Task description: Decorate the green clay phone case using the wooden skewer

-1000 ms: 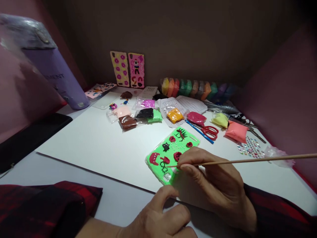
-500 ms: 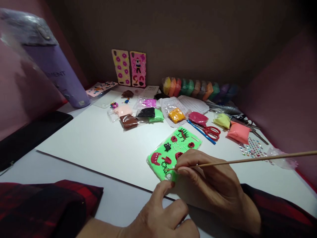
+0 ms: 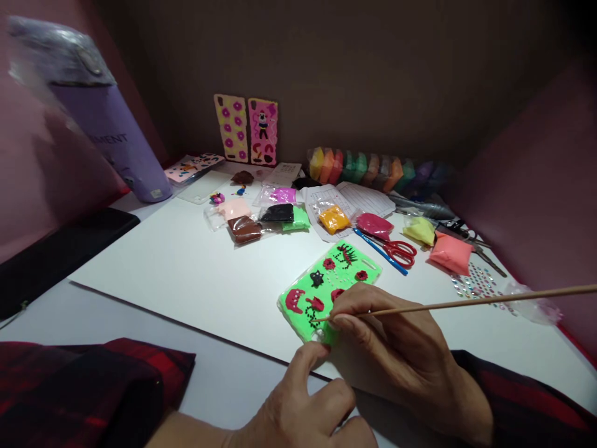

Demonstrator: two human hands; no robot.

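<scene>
A green phone case [image 3: 303,286] lies tilted on the white board, decorated with red and black clay shapes and small black and white dots. My right hand [image 3: 401,348] pinches a thin wooden stick [image 3: 466,302] near its tip and rests over the case's right side. The stick's point touches or hovers just above the black dots near the lower end; which of the two I cannot tell. My left hand [image 3: 312,404] is at the board's front edge, its index fingertip against the case's lower edge and its other fingers curled, holding nothing.
Behind the case lie several clay packets [image 3: 280,213], red scissors [image 3: 402,253], a blue tool [image 3: 380,251] and gems [image 3: 480,283]. Two decorated cases [image 3: 263,132] lean on the back wall. A purple bottle [image 3: 116,137] stands at the left, near a black object [image 3: 60,255].
The whole view has shifted very slightly. Both hands, the stick and the case keep nearly the same positions relative to each other.
</scene>
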